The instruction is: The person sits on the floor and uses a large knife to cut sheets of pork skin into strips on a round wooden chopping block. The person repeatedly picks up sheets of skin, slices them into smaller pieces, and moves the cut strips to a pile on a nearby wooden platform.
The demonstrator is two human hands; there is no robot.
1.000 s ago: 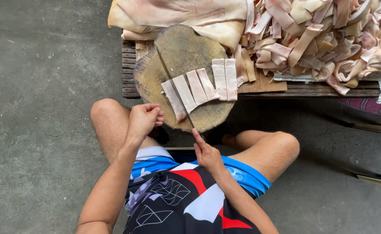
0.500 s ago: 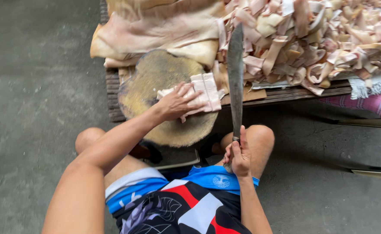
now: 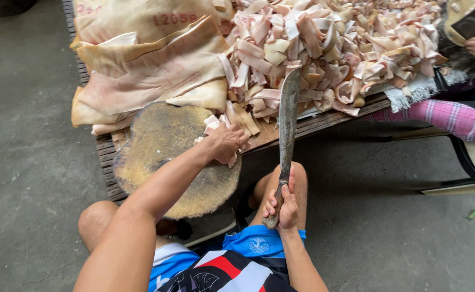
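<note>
Pork-skin strips: small stack at the right edge of the round chopping block, partly hidden under the left hand, pressed flat on them. Right hand closed around a long cleaver, blade upright. Large stamped skin sheets lie behind, top cut off.

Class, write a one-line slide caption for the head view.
Left hand pushes cut strips off the round chopping block; right hand holds a long knife upright.
</note>
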